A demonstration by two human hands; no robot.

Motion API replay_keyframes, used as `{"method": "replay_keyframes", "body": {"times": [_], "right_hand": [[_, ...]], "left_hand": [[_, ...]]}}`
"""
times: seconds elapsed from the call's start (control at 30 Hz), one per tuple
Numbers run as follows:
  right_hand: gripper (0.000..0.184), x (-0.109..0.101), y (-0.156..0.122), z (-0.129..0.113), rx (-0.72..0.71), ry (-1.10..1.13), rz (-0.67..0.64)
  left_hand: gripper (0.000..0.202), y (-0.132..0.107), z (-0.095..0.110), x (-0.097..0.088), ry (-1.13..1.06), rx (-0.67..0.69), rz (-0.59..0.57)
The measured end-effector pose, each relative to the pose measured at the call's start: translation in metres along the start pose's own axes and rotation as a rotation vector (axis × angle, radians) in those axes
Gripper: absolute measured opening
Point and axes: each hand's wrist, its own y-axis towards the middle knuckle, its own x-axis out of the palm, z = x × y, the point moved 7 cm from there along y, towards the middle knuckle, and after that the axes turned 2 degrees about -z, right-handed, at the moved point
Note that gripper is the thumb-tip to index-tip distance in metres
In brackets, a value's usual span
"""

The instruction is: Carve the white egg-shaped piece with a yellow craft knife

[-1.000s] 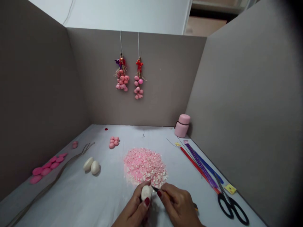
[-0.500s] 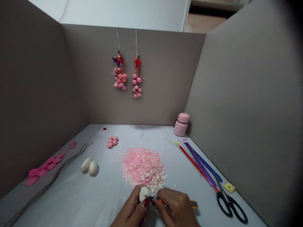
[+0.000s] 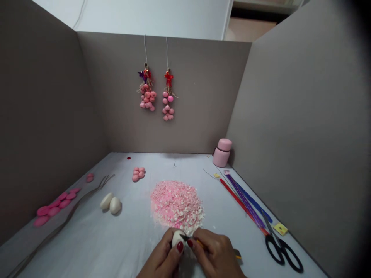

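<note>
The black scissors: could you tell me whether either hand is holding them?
No, the scissors lie on the table apart from both hands; the left hand holds a white egg and the right hand a small blade.

The picture's bottom edge cuts off the left hand [image 3: 162,259] and right hand [image 3: 216,255].

The left hand [image 3: 162,258] and the right hand [image 3: 217,256] are at the near edge of the worktop [image 3: 110,247], a little right of its middle. Both are curled closed, with the fingertips pinched together. The two thumbs, with dark red nails, nearly touch each other between the hands.
</note>
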Motion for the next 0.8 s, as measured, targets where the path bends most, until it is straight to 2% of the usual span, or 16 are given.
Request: {"method": "replay_keyframes", "body": {"times": [0.13,0.23,0.5,0.57,0.7,0.73,0.8], "right_hand": [[0.031,0.005,-0.003,-0.006,-0.045,-0.006,-0.022],[0.030,0.006,-0.003,-0.006,-0.063,-0.029,-0.032],[0.035,0.006,-0.006,-0.011,-0.114,-0.168,0.047],[0.035,0.003,-0.004,-0.006,-0.068,-0.143,0.043],[0.038,-0.011,0.001,0.022,0.200,-0.068,0.087],[0.039,-0.014,0.002,0.026,0.236,-0.050,0.100],[0.039,-0.015,0.002,0.024,0.217,-0.014,0.103]], "left_hand": [[0.040,-0.003,0.007,-0.007,0.256,0.047,0.090],[0.042,-0.004,0.006,-0.009,0.348,0.090,0.117],[0.034,-0.005,0.011,-0.007,0.408,0.109,0.122],[0.036,-0.005,0.011,-0.006,0.420,0.112,0.141],[0.046,-0.005,0.005,-0.001,0.467,0.101,0.120],[0.047,-0.005,0.004,-0.002,0.477,0.100,0.133],[0.044,-0.006,0.005,-0.007,0.483,0.109,0.188]]}}
